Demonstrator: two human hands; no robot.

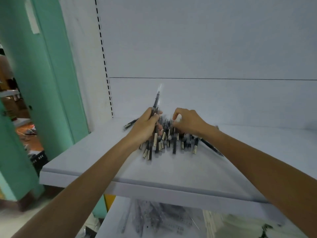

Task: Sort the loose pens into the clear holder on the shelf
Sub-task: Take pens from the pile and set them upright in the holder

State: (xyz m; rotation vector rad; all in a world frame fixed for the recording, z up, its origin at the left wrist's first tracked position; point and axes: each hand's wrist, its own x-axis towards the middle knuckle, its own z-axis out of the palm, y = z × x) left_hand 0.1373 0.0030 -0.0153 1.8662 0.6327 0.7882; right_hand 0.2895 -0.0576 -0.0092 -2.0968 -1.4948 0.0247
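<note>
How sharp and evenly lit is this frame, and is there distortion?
Head view: soft, even light, no glare; the pens, left hand and right hand are slightly motion-blurred; the shelf edge bows from the wide-angle lens; items below it are smeared.

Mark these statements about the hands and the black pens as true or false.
1. The left hand grips a bundle of pens that points upward. True.
2. The pile of pens lies on the floor. False: it lies on the white shelf.
3. A single pen lies apart, left of the pile. True.
4. The right hand is raised far above the pile. False: it is down at the pile, fingers among the pens.
</note>
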